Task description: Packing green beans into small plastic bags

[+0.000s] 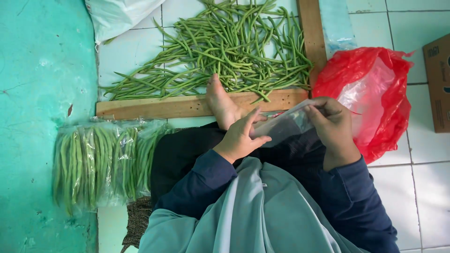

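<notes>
A thin see-through plastic bag [285, 125] is held between both hands, above the lap. The left hand [241, 138] is closed on the bag's left end, with the thumb under it and the fingers laid flat on top. The right hand [333, 129] is curled around the bag's right end, and its fingertips are pinched at the top edge of the bag. What is inside the bag cannot be told. Dark blue sleeves [206, 182] are seen on both arms, and a pale grey-blue cloth [262, 211] is spread over the chest and lap. A bare foot [221, 104] is rested on a wooden frame [159, 107], just past the left hand. Behind that wood, a big loose pile of long green beans [225, 51] is spread on the white tiled floor [422, 159], up to the far edge of the view. A second strip of wood [311, 33] is stood along the right side of the pile. Just right of the right hand, an open red plastic bag [375, 93] is laid on the tiles, touching that wood. A brown cardboard box [438, 79] is seen at the right edge. To the left of the lap, clear packs filled with green beans [101, 164] are laid side by side, where the tiles meet the green painted floor [37, 93]. A white bag [117, 14] is seen at the far edge.
</notes>
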